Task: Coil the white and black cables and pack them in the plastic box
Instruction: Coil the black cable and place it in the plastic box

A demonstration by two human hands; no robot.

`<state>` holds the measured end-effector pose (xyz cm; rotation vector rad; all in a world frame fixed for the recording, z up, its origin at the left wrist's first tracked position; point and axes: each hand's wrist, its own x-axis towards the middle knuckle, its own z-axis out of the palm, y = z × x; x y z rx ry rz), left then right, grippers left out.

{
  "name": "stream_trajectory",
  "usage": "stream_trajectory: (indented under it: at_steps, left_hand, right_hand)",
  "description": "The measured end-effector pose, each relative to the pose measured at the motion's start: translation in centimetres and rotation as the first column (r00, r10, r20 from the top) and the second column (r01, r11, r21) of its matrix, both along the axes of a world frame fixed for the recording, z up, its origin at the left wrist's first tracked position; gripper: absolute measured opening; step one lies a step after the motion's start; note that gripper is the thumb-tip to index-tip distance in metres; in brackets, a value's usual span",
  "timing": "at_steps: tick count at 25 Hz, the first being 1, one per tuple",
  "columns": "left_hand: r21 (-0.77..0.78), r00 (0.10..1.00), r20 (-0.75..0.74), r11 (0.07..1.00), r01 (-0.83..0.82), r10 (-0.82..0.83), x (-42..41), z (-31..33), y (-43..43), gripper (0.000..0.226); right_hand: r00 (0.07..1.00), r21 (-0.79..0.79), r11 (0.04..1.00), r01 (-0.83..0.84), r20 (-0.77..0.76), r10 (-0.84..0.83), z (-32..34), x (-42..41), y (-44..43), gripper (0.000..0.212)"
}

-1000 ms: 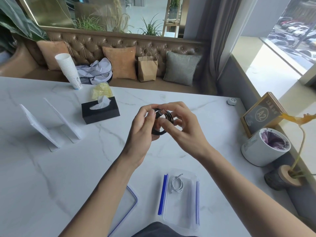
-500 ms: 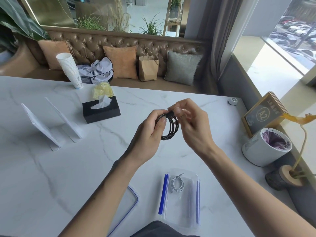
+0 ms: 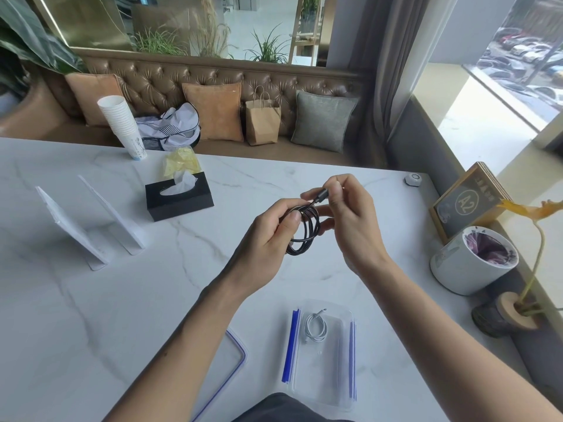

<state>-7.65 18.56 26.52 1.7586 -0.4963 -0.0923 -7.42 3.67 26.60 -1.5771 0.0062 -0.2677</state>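
Above the middle of the marble table I hold the black cable [image 3: 306, 233], wound into a small coil of a few loops. My left hand [image 3: 268, 236] pinches the coil's left side. My right hand [image 3: 350, 217] grips the cable's plug end between thumb and fingers at the top of the coil. The white cable [image 3: 316, 328] lies coiled inside the clear plastic box [image 3: 335, 376] with blue clips, near the table's front edge. The box's clear lid [image 3: 234, 357], blue-rimmed, lies flat to the left of the box, partly hidden by my left forearm.
A black tissue box [image 3: 179, 202] and two white card stands [image 3: 91, 220] sit at the left. A stack of paper cups [image 3: 122, 126] stands at the back. A white pot [image 3: 472, 263], a wooden sign [image 3: 466, 202] and a vase [image 3: 505, 315] line the right edge.
The coil has turned from hidden inside my fingers to hanging open between both hands. My right hand has lifted the plug end above the loops.
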Motion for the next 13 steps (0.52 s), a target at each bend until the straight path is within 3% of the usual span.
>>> stream_trajectory:
  at_steps: [4,9,13]
  left_hand:
    - [-0.031,0.999,-0.03,0.999,-0.014,0.013,0.3,-0.4,0.2,0.026]
    - [-0.019,0.999,-0.027,0.999,-0.042,0.042,0.4,-1.4,0.3,0.027]
    - [0.004,1.0,-0.021,1.0,-0.002,0.002,0.3,-1.4,-0.2,0.025]
  right_hand:
    - [0.999,0.079,0.996,-0.029,-0.04,0.032,0.1,0.1,0.0,0.021]
    - [0.982,-0.071,0.981,-0.181,-0.07,0.176,-0.8,-0.9,-0.9,0.029]
    - [0.965,-0.137,0.96,-0.244,-0.137,0.226,-1.6,-1.4,-1.4,0.019]
